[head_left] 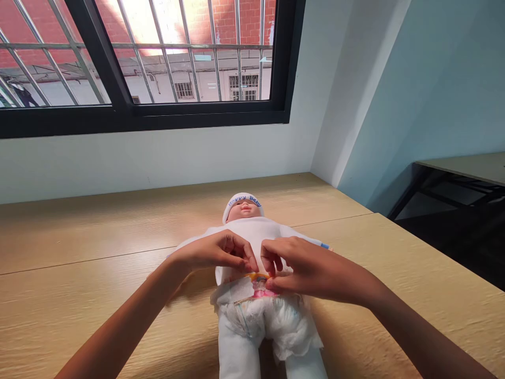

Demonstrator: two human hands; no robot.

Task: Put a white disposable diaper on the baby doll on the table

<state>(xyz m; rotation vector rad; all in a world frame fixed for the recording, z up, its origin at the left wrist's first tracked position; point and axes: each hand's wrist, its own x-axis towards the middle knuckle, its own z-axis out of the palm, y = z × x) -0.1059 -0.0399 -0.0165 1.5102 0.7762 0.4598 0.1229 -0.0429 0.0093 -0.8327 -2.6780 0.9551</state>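
A baby doll (252, 247) lies on its back on a light wooden table (79, 310), its head pointing away from me. It wears a white top, white leggings and a "Happy Baby" cap (243, 204). A white disposable diaper (264, 321) with a pink print and an orange-yellow waist edge (257, 275) covers its hips. My left hand (216, 251) reaches in from the left, fingers bunched at the diaper's top edge. My right hand (311, 268) comes from the right and pinches that same edge. The fingers hide part of the waistband.
A seam crosses the tabletop beneath the doll, and the table's edge runs down the right side. A darker table (461, 167) stands beyond it at the right. A pale wall and a black-framed, barred window (138, 113) rise behind the doll.
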